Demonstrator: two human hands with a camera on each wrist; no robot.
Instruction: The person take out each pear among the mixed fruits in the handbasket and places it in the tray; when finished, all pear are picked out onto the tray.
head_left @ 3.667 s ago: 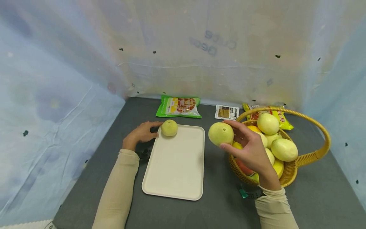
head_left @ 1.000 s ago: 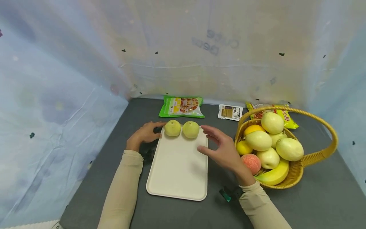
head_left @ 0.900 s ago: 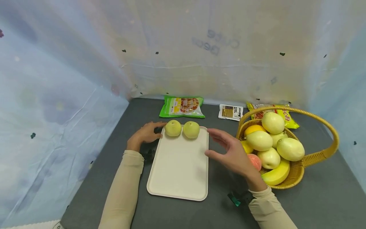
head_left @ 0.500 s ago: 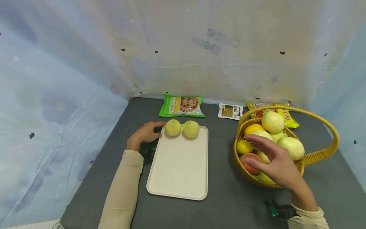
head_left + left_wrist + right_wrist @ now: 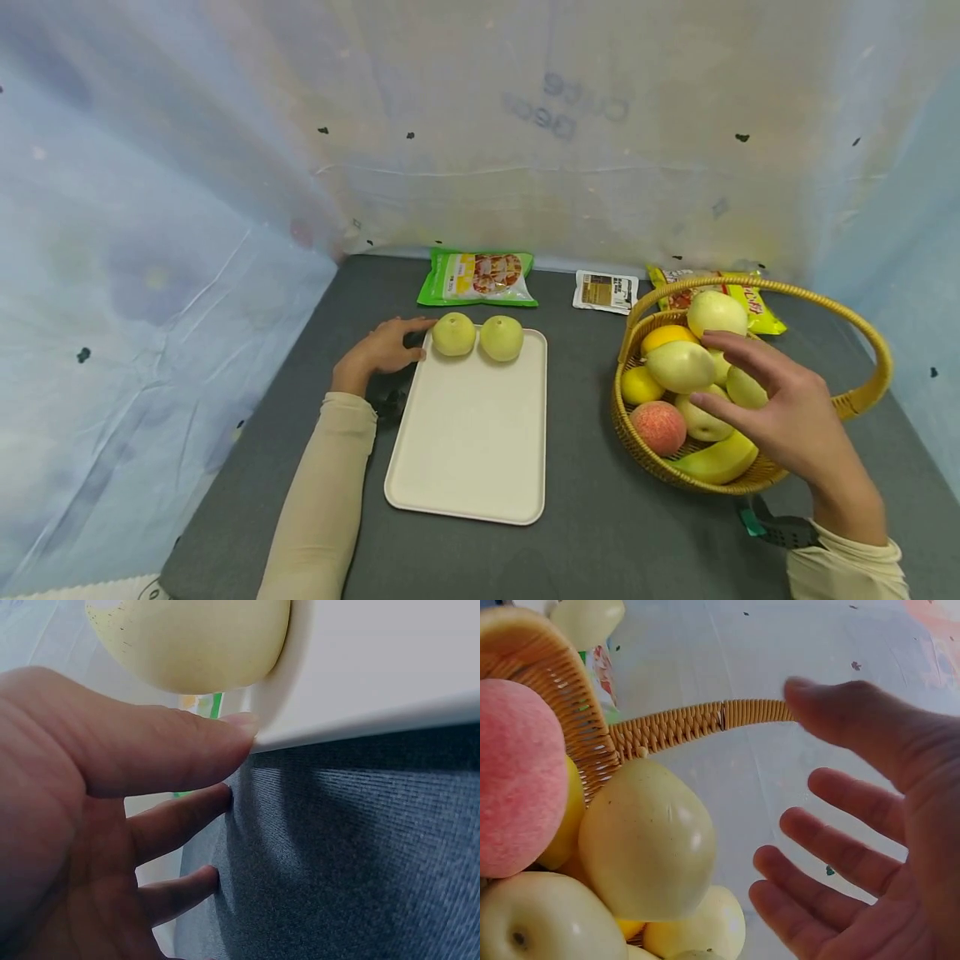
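My left hand [image 5: 382, 348] rests at the far-left corner of a cream tray [image 5: 465, 442]. Its thumb touches the rim in the left wrist view, with the other fingers spread beside it. Two round yellow-green fruits, one on the left [image 5: 453, 335] and one on the right [image 5: 502, 338], sit side by side at the tray's far end. Over the wicker basket [image 5: 626, 433], my right hand [image 5: 795, 417] holds nothing, fingers apart and loosely bent. It partly hides a pale oval fruit [image 5: 742, 388]. A pale pear-shaped fruit [image 5: 646, 840] is beside that hand in the right wrist view.
A peach [image 5: 658, 428], banana [image 5: 716, 460], lemon [image 5: 640, 385] and orange fruit [image 5: 666, 337] share the basket. Its tall handle [image 5: 795, 292] arches over the right side. Behind lie a green food bag [image 5: 480, 279], white packet [image 5: 605, 292] and yellow bag [image 5: 765, 315].
The round fruit my right hand held earlier now sits on the tray beside the other. That hand has let go and moved right, over the basket. My left hand stays at the tray corner.
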